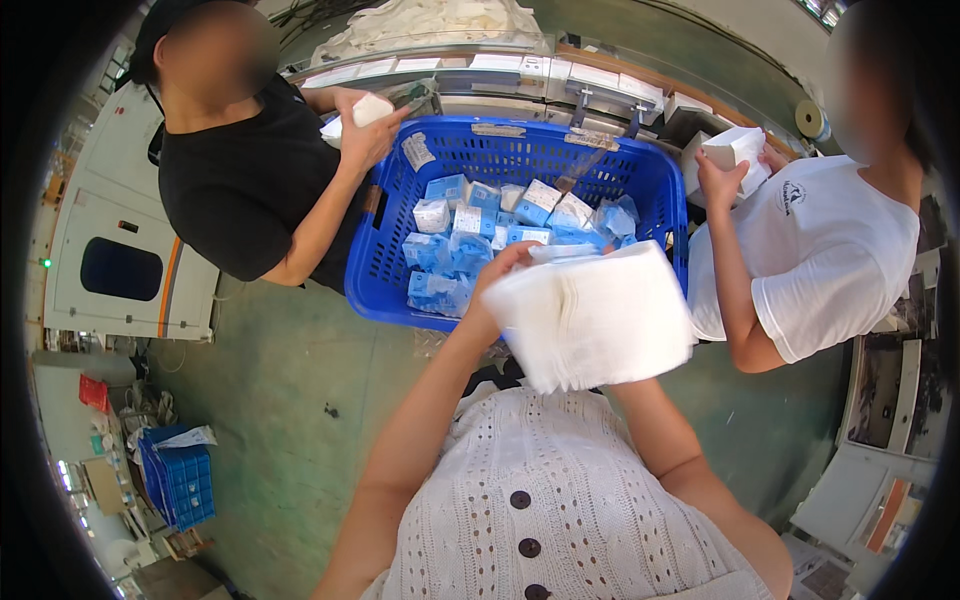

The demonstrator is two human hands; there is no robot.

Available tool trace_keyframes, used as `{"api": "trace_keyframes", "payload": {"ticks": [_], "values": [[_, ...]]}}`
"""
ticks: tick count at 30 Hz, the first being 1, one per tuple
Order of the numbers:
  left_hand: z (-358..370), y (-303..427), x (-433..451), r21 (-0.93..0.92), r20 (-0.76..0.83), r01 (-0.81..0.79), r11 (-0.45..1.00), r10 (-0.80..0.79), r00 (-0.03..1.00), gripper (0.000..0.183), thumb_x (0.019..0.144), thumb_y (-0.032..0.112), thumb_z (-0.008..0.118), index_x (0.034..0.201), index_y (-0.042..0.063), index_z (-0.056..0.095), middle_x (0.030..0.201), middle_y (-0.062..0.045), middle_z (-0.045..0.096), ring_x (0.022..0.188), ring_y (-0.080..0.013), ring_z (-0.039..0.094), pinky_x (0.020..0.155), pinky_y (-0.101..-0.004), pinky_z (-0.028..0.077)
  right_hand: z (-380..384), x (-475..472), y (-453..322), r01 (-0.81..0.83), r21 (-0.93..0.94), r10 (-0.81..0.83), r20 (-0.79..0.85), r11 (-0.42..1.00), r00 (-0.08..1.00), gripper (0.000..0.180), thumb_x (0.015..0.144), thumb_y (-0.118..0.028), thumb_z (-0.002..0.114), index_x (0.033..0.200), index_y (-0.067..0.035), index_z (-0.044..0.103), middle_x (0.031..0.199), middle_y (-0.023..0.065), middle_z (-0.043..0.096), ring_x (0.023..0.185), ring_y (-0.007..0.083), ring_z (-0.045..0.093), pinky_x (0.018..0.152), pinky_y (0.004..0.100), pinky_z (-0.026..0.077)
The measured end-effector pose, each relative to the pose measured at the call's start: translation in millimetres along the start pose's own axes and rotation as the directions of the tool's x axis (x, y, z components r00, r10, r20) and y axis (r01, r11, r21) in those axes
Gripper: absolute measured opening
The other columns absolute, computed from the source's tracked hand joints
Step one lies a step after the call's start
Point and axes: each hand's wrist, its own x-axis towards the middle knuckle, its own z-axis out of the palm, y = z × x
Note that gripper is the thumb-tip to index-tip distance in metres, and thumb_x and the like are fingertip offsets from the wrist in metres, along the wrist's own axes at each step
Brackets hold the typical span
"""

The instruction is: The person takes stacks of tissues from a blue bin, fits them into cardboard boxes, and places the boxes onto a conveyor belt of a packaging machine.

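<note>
A thick stack of white tissue paper [600, 315], blurred at its edges, is held up in front of my body, above the near side of a blue plastic basket [360, 262]. My left hand [499, 274] grips the stack's left side, with a piece of blue-and-white plastic wrapping [570, 252] by its fingers. My right forearm reaches up under the stack; the right hand itself is hidden behind the paper. Inside the basket lie several blue-and-white tissue packs [536, 202], some in loose, crumpled clear film.
At the left a co-worker in black holds white tissue [371, 111]; at the right another in white holds a tissue stack [731, 150]. Behind the basket runs a machine conveyor [487, 81] with white stacks. A blue crate [180, 480] stands on the floor at the lower left.
</note>
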Motion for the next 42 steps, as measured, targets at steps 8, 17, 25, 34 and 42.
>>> {"api": "trace_keyframes", "payload": {"ticks": [8,17,25,34,42], "values": [[12.8,24.9,-28.8,0.270,-0.031,-0.065,0.961,0.077,0.997,0.043,0.088,0.032,0.040,0.121,0.005,0.043,0.115,-0.011,0.050,0.106,-0.0208,0.048,0.093,-0.0309,0.035,-34.4,41.8,-26.5,-0.071,-0.197,0.047,-0.125,0.978,0.991,0.033,0.085,-0.036,0.051,0.097,-0.006,0.056,0.079,0.0055,0.061,0.068,0.0134,0.059,0.062,0.0267,0.049],[26.4,24.6,-37.8,0.129,0.126,-0.046,0.991,0.030,0.992,0.077,0.082,0.056,0.045,0.132,0.002,0.021,0.131,-0.011,0.032,0.122,-0.0189,0.031,0.099,-0.0338,0.027,-35.7,47.8,-37.8,0.122,-0.786,-0.211,-0.010,0.607,0.978,0.029,0.076,-0.023,0.065,0.085,0.004,0.057,0.066,0.0007,0.057,0.058,0.0040,0.047,0.050,0.0204,0.038],[31.3,39.0,-37.1,0.168,-0.089,-0.054,0.984,0.070,0.994,0.066,0.074,0.024,0.067,0.125,0.002,0.032,0.116,-0.010,0.047,0.109,-0.0193,0.046,0.093,-0.0318,0.036,-18.5,40.5,-44.4,0.274,-0.770,-0.452,-0.021,0.576,0.892,0.023,0.085,-0.021,0.052,0.081,0.002,0.057,0.060,0.0002,0.050,0.056,0.0073,0.043,0.049,0.0231,0.036],[-33.4,16.4,-48.1,-0.697,0.174,0.121,0.707,0.003,0.985,0.061,0.076,0.029,0.061,0.127,0.004,0.036,0.124,-0.010,0.046,0.114,-0.0271,0.044,0.099,-0.0424,0.031,-74.1,78.4,-9.1,0.297,-0.829,-0.020,0.347,-0.474,0.938,0.030,0.081,-0.032,0.056,0.080,-0.001,0.056,0.073,0.0121,0.057,0.072,0.0249,0.057,0.069,0.0357,0.045],[-30.1,-22.6,-45.1,-0.686,0.426,0.377,0.623,-0.075,0.901,0.059,0.076,0.029,0.060,0.126,0.006,0.037,0.124,-0.010,0.045,0.115,-0.0276,0.042,0.098,-0.0442,0.030,-8.8,1.2,-39.3,-0.060,-0.471,0.057,-0.021,0.880,0.998,0.019,0.086,-0.020,0.053,0.080,-0.001,0.054,0.083,0.0008,0.058,0.077,0.0073,0.052,0.070,0.0250,0.044]]}}
